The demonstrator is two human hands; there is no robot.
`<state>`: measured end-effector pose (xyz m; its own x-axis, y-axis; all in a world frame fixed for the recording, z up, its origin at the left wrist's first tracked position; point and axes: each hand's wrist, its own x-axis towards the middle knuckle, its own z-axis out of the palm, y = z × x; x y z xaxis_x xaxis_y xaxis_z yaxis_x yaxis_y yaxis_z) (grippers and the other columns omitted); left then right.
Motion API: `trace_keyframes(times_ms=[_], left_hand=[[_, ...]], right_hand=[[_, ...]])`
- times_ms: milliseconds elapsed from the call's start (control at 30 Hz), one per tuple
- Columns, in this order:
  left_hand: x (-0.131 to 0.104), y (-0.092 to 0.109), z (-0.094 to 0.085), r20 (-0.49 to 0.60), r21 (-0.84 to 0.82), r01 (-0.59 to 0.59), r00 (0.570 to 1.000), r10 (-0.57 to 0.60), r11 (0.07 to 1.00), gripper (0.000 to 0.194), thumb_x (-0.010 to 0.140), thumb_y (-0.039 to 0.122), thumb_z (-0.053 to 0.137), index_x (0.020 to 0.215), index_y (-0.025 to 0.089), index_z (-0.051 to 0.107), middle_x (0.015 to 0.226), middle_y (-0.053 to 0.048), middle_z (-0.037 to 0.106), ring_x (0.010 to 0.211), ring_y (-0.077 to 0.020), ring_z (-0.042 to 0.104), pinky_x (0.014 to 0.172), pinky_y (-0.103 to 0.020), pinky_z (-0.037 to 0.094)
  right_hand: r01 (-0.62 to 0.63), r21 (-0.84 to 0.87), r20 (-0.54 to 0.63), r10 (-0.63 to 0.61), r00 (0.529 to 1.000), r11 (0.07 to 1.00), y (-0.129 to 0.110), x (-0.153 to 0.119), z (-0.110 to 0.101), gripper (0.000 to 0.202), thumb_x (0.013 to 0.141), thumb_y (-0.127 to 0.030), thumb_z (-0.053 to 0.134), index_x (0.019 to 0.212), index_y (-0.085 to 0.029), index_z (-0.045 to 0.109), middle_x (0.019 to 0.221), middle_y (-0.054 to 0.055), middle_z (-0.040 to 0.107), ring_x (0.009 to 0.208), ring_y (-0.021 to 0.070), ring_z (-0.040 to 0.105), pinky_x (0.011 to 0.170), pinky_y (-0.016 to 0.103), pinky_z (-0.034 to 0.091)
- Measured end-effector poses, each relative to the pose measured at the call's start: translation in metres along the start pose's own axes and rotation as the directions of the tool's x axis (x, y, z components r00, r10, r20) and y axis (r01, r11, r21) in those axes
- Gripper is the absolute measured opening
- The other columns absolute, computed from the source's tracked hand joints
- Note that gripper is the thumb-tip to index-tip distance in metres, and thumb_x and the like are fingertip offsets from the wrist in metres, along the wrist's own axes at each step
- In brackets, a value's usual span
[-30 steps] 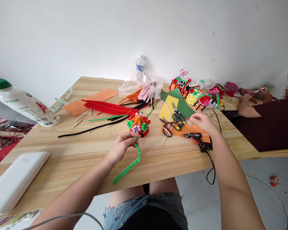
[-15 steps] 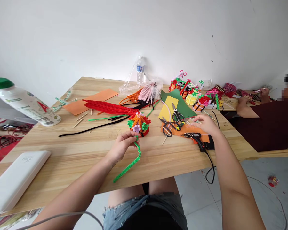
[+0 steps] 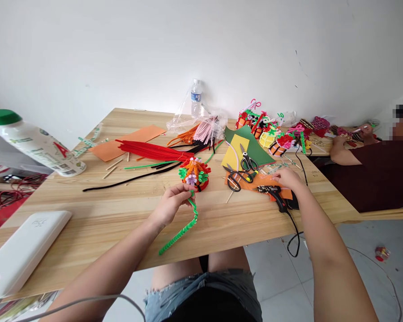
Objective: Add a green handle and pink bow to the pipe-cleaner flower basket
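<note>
My left hand pinches the upper end of a green fuzzy stem that bends down toward the table's front edge. Just beyond its fingertips sits a round fuzzy ornament in orange, red, green and lilac. My right hand hovers over the back end of a black and orange glue gun, fingers curled together; what they hold, if anything, is too small to make out. Two pairs of scissors lie to the left of the glue gun, one with black handles, the other on yellow paper.
Red fuzzy stems and a water bottle are farther back. Finished ornaments stand at the back right. A white power bank and large white bottle are at left. Another person works at right.
My right hand has turned and its fingers have drawn together, moving slightly back toward me above the glue gun. My left hand and the green stem have hardly moved.
</note>
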<state>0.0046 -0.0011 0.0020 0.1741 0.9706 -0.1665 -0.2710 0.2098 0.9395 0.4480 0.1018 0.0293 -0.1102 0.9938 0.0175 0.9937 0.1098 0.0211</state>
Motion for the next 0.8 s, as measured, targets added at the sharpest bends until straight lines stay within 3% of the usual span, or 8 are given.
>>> trace_keyframes(times_ms=[133,333,567,800], left_hand=[[0.000,0.000,0.001,-0.009,0.007,0.013,1.000,-0.013,1.000,0.026,0.061,0.029,0.071,0.080,0.013,0.065,0.063,-0.002,0.064,0.057,-0.0141,0.059,0.055,-0.026,0.045],[0.001,0.002,0.002,-0.027,0.009,0.018,0.999,-0.018,1.000,0.026,0.058,0.029,0.072,0.078,0.013,0.066,0.063,-0.002,0.063,0.056,-0.0142,0.058,0.054,-0.027,0.046],[0.002,-0.001,0.000,-0.019,0.006,0.025,1.000,-0.025,1.000,0.026,0.059,0.029,0.072,0.079,0.013,0.065,0.063,-0.003,0.064,0.056,-0.0146,0.059,0.054,-0.026,0.045],[0.005,-0.002,-0.001,-0.031,-0.001,0.014,0.999,-0.014,1.000,0.028,0.058,0.029,0.072,0.079,0.012,0.066,0.062,-0.003,0.064,0.055,-0.0148,0.059,0.054,-0.027,0.046]], right_hand=[[-0.094,-0.097,0.109,0.104,0.989,0.991,0.001,0.005,0.003,0.013,0.072,-0.028,0.065,0.076,-0.021,0.075,0.084,0.007,0.071,0.081,0.0218,0.063,0.064,0.026,0.042],[-0.179,-0.161,0.238,0.214,0.947,0.971,-0.007,0.022,-0.005,0.019,0.064,-0.037,0.074,0.072,-0.020,0.071,0.076,0.007,0.069,0.073,0.0227,0.063,0.064,0.029,0.044],[-0.141,-0.192,0.320,0.198,0.926,0.971,-0.009,0.041,-0.007,0.019,0.056,-0.030,0.080,0.063,-0.018,0.067,0.071,0.009,0.068,0.072,0.0253,0.063,0.066,0.034,0.046],[-0.089,-0.166,0.347,0.143,0.927,0.982,-0.016,0.046,-0.003,0.014,0.064,-0.029,0.074,0.062,-0.018,0.067,0.067,0.008,0.068,0.070,0.0244,0.065,0.067,0.034,0.048]])
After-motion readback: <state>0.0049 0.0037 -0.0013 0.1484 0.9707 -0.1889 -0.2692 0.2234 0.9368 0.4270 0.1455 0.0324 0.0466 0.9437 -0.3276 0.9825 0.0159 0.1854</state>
